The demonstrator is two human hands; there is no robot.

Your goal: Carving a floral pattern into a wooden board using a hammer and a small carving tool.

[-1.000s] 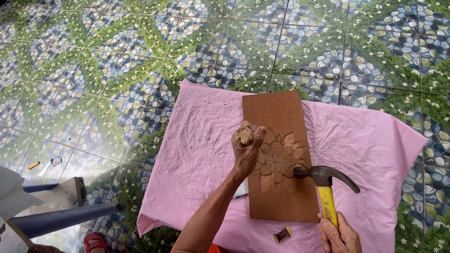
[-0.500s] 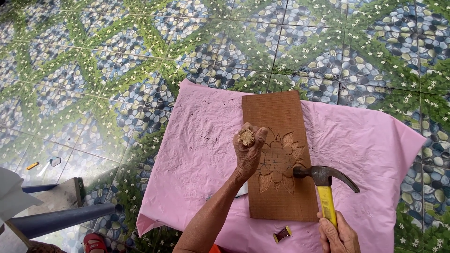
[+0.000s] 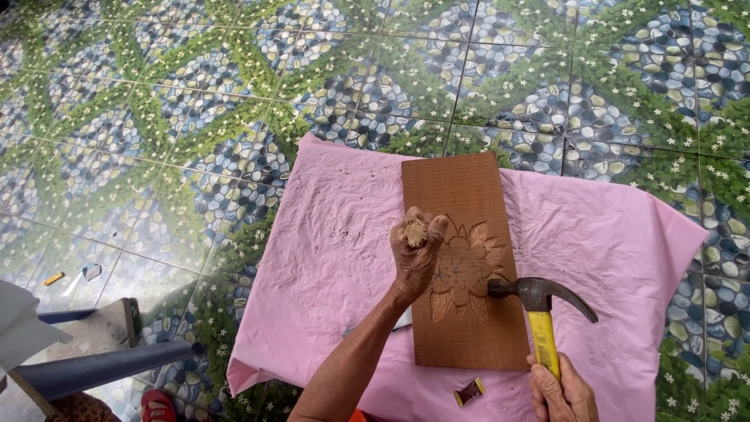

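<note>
A brown wooden board (image 3: 461,195) with a carved flower lies on a pink cloth (image 3: 328,258). My left hand (image 3: 416,262) is closed around a chisel whose frayed wooden butt end (image 3: 412,232) points up; its tip rests on the carving and is hidden by my fingers. My right hand (image 3: 561,391) grips the yellow handle of a claw hammer (image 3: 541,295), whose dark head hangs just above the board's right edge, beside the flower.
The cloth is spread on a floor of pebble-and-flower patterned tiles (image 3: 195,117). A small brown object (image 3: 469,391) lies on the cloth near the board's lower edge. A blue bar (image 3: 94,367) and grey block (image 3: 101,328) sit at lower left.
Almost nothing has shifted; both hands hold the same pose, with the hammer head staying level beside the carving.
</note>
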